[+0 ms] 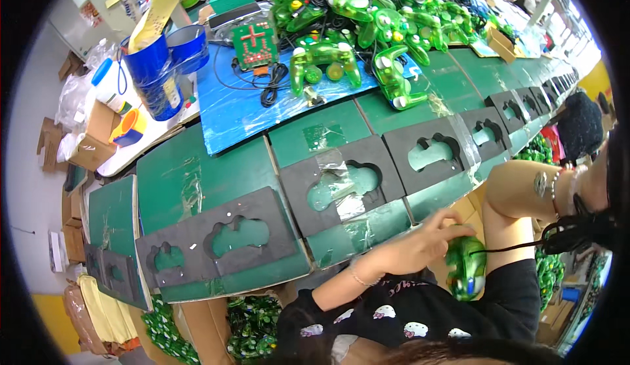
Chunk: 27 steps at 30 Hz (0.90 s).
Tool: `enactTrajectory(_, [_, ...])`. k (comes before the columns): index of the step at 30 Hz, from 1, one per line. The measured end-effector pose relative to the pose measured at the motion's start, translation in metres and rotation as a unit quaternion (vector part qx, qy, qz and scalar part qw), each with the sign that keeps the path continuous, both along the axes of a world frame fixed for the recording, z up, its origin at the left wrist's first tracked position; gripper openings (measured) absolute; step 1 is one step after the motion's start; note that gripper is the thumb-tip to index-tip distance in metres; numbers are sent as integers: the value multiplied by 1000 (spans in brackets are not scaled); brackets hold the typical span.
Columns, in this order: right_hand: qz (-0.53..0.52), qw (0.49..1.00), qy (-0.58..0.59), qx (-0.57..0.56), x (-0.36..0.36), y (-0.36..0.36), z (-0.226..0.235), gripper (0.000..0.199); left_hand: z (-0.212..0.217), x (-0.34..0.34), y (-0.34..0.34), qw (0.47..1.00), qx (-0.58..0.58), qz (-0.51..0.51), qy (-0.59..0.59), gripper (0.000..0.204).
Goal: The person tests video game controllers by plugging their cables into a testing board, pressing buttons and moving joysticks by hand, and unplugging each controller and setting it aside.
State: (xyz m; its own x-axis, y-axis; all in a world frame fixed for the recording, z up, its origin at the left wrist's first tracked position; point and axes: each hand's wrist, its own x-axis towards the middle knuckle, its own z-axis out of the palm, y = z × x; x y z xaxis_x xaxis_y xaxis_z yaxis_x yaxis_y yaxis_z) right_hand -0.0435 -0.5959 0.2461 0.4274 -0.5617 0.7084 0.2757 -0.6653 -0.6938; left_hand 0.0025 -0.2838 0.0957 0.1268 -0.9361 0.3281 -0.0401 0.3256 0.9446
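My left hand (426, 241) grips a clear green game controller (467, 268) by its side, close in front of my black shirt. From the controller a black cable (508, 248) runs right to a gathered bundle beside my right hand (596, 180). That hand is at the right rim of the picture, below a bracelet and bands on the wrist; its fingers are hidden in the dark edge. Just beyond my left hand lie black foam trays (341, 191) with controller-shaped cutouts, none holding a controller.
Green conveyor plates (315, 132) cross the view. A pile of green controllers (394, 17) lies behind on a blue board (223, 112), near a green circuit board (254, 44). Blue cups (154, 79) stand at the left. Boxes of controllers (252, 325) sit below the line.
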Motion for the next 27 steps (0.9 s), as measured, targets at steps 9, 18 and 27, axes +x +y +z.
enactTrajectory(9, [11,995,-77,-58,77,66,49,44,1,5,78,980,65,188,21,55])
enactTrajectory(18, [317,739,439,-401,195,225,-70,50,-5,9,175,798,-260,331,432,44])
enactTrajectory(27, [438,658,607,-81,251,202,-150,53,-25,5,167,774,-128,459,417,45])
